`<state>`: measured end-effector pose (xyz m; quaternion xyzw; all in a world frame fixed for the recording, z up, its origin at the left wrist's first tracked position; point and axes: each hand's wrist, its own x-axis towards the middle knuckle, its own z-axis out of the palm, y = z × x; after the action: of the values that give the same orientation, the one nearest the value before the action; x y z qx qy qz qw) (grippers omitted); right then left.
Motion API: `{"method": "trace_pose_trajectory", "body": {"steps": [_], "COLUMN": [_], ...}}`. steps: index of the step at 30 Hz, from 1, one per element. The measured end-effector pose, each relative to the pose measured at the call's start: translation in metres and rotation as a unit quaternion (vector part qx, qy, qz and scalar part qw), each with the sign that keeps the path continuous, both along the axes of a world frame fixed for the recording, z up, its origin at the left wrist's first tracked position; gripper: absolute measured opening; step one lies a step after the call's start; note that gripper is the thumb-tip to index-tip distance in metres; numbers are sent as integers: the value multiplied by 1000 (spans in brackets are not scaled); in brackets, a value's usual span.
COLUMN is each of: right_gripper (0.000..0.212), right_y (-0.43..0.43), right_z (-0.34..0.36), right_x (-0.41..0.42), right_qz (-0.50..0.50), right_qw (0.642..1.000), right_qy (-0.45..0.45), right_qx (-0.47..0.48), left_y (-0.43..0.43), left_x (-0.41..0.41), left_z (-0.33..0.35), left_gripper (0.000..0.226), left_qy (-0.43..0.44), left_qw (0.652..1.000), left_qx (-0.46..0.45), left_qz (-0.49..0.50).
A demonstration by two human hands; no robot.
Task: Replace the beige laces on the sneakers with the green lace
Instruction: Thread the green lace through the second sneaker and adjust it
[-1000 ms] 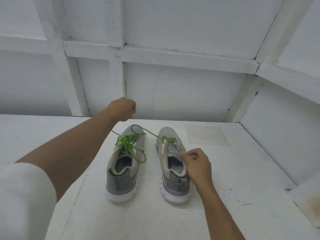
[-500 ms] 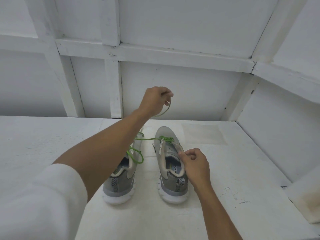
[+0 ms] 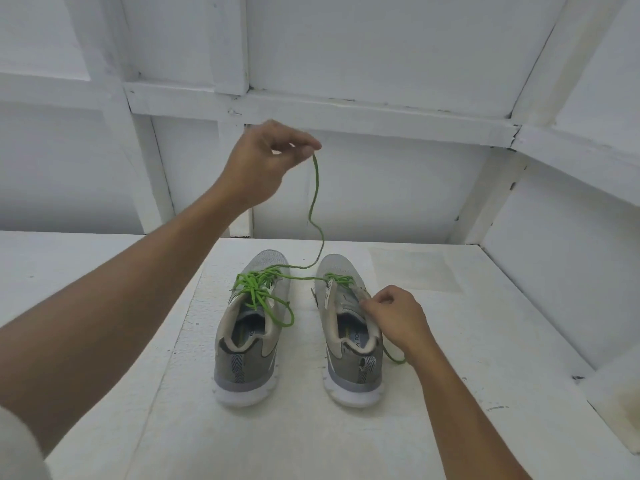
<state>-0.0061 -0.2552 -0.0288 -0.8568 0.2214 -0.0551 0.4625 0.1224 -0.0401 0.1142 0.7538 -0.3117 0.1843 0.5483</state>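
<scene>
Green lace (image 3: 316, 188) | pinched by left hand (image 3: 263, 164), hangs down toward right sneaker (image 3: 349, 372) | right hand (image 3: 394, 317) pinches its eyelet flap, nearer.

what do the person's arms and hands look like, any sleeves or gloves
The left hand and right hand are bare: no gloves, rings or watch. The left forearm is uncovered up to a white sleeve at the picture's edge. The right forearm is uncovered to the frame edge; no sleeve shows.
</scene>
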Motion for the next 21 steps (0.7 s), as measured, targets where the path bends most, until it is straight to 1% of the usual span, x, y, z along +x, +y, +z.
{"method": "trace_pose_trajectory", "body": {"steps": [2,4,5,7,10,12,14,17,19,21], "right_gripper": [17,17,19,24,36,45,40,31,25,20], "right_y": [-2,-4,-4,-5,-7,-8,-7,-6,-6,-6], "right_z": [1,3,5,9,16,20,23,27,28,27], "right_x": [4,9,11,16,26,33,40,48,51,52], "right_qz": [10,26,35,54,82,95,106,118,117,102], "right_qw": [1000,999,998,996,990,985,981,976,978,983], "right_qy": [12,19,22,32,69,94,113,135,151,151], "right_qx": [-15,-33,-41,-62,-96,-106,-119,-120,-89,-27], "left_y": [4,4,2,-4,-16,-22,-27,-31,-32,-36], "left_x": [-5,-11,-15,-21,-23,-22,-20,-21,-21,-21], "left_z": [4,4,3,-1,-16,-28,-40,-51,-55,-60], "left_gripper": [7,7,8,12,21,27,31,25,18,16], "left_qy": [32,71,84,98,134,172,199,206,206,203], "left_qw": [998,991,987,985,986,982,974,968,967,963], "left_qx": [-47,-80,-87,-81,-33,29,88,133,141,167], "left_qz": [-29,-80,-102,-115,-93,-73,-64,-54,-57,-65]}}
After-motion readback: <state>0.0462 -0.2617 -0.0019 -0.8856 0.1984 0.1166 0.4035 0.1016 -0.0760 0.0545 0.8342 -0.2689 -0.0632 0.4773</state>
